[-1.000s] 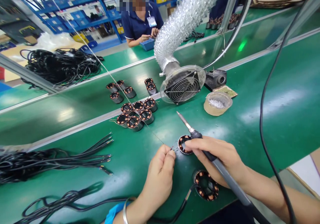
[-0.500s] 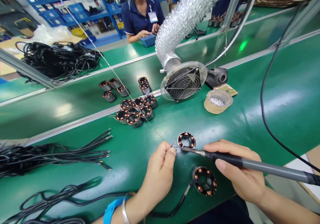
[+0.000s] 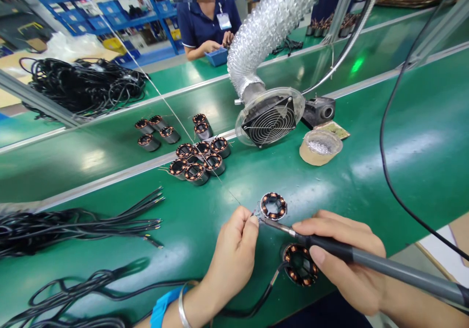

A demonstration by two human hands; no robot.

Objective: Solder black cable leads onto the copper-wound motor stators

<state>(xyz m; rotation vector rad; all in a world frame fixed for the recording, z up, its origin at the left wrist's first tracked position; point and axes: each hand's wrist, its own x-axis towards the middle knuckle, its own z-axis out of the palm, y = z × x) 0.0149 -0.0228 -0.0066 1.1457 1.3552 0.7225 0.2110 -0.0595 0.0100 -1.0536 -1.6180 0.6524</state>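
Observation:
Thin solder wire [image 3: 229, 192] runs down from the upper left to the pinched fingertips of my left hand [image 3: 234, 250]. In my right hand [image 3: 351, 259] is a soldering iron [image 3: 395, 269], its tip close to those fingertips, among fine wire ends. Whether the tip touches them I cannot make out. Just behind the tip stands a small motor stator [image 3: 281, 203] with copper windings. A second stator [image 3: 310, 268], with a black cable [image 3: 269, 289] leading into it, lies nearer to me, below the iron.
Several stators [image 3: 196, 174] are grouped beyond my left hand, more on the conveyor strip. A fume extractor [image 3: 269, 123] hangs ahead, beside a round tub [image 3: 317, 157]. Black cables [image 3: 91, 225] lie at left. A co-worker [image 3: 208, 25] handles a blue tray across the bench.
The iron's tip has moved from the stator's rim left and slightly down, towards my left fingertips. Stators on the strip have shifted left. My left hand has hardly moved.

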